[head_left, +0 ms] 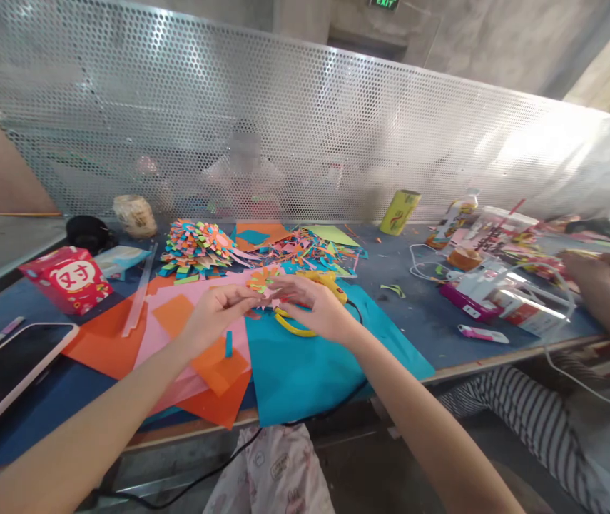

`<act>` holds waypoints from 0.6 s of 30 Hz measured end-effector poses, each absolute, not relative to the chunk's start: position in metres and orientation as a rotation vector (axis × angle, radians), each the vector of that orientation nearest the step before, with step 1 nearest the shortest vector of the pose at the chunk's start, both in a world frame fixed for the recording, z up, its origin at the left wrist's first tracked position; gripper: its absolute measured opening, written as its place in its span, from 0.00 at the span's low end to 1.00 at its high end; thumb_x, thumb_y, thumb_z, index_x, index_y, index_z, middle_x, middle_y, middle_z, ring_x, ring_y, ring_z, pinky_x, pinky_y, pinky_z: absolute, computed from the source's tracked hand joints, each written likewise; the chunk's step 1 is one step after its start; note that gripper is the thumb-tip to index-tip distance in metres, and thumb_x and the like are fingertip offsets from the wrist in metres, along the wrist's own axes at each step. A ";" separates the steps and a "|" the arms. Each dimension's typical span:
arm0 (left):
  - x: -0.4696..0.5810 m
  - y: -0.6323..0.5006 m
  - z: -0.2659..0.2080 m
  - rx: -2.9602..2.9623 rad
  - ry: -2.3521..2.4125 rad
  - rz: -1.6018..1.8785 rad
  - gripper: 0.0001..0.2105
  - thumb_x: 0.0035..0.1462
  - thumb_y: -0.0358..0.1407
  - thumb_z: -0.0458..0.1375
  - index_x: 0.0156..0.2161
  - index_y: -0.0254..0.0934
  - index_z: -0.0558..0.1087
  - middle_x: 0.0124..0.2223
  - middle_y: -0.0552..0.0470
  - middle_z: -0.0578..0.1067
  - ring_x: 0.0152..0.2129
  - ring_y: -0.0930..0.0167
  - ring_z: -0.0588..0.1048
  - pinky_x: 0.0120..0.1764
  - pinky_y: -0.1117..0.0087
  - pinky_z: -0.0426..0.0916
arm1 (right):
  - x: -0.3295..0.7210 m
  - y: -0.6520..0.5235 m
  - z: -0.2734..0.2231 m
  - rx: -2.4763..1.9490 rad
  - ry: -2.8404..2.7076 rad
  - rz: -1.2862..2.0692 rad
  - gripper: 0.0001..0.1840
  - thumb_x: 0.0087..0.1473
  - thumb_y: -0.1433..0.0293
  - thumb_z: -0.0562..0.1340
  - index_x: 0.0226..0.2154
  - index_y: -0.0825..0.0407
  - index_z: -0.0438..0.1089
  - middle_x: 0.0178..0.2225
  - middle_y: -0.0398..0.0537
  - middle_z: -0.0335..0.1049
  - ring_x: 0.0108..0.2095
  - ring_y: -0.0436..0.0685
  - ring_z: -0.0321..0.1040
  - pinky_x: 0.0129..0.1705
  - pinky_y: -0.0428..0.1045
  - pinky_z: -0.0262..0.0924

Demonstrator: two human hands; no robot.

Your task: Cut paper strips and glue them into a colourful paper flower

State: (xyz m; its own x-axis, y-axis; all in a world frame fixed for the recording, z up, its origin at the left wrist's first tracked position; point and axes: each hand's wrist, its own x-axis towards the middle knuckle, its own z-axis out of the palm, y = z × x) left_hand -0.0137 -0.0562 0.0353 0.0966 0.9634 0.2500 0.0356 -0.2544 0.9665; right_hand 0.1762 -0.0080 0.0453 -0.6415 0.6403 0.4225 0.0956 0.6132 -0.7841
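Observation:
Between my two hands is a small paper flower (262,277) with orange, green and pink petals, partly hidden by the fingers. My left hand (219,310) is closed at its left edge, thumb and fingertips pinched together. From the other side my right hand (312,303) closes on it with bent fingers. Just behind and under the right hand lies a yellow glue gun (331,283), partly covered, its dark cord trailing to the right. Beneath the hands are a blue paper sheet (309,378), a pink sheet (149,350) and orange pieces (222,365).
Behind the hands lie a pile of fringed paper flowers (197,246) and colourful scraps (305,250). A red packet (69,278) and a phone (10,378) are at left. A yellow-green can (399,212), bottle (451,218) and clear box (529,300) stand right, near another person's hands (598,271).

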 end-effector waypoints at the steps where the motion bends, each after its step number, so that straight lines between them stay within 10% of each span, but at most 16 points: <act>1: -0.014 -0.056 0.035 1.437 1.030 1.307 0.14 0.45 0.44 0.64 0.30 0.35 0.73 0.32 0.47 0.80 0.33 0.65 0.78 0.32 0.67 0.75 | 0.177 -0.006 0.043 -0.565 -2.067 1.084 0.20 0.51 0.67 0.60 0.48 0.50 0.66 0.47 0.52 0.70 0.44 0.55 0.70 0.46 0.53 0.66; 7: -0.011 -0.056 0.028 1.319 0.962 1.263 0.17 0.43 0.46 0.65 0.27 0.35 0.68 0.25 0.52 0.77 0.26 0.68 0.78 0.27 0.70 0.73 | 0.164 -0.014 0.038 -0.610 -2.066 1.191 0.19 0.45 0.67 0.64 0.43 0.51 0.70 0.43 0.50 0.72 0.44 0.58 0.70 0.46 0.54 0.66; 18: -0.013 -0.058 0.029 1.230 0.917 1.157 0.19 0.45 0.47 0.63 0.41 0.37 0.74 0.43 0.45 0.78 0.30 0.62 0.79 0.19 0.73 0.69 | 0.153 -0.019 0.039 -0.693 -1.917 0.906 0.06 0.48 0.65 0.63 0.26 0.50 0.73 0.33 0.48 0.74 0.36 0.56 0.70 0.38 0.49 0.65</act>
State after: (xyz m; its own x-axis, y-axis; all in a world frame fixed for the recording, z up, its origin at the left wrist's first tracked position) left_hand -0.0134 -0.0580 0.0290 0.2074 0.9758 0.0695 -0.1554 -0.0373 0.9872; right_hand 0.1534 -0.0195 0.0391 -0.4577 0.7515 0.4751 0.1098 0.5780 -0.8086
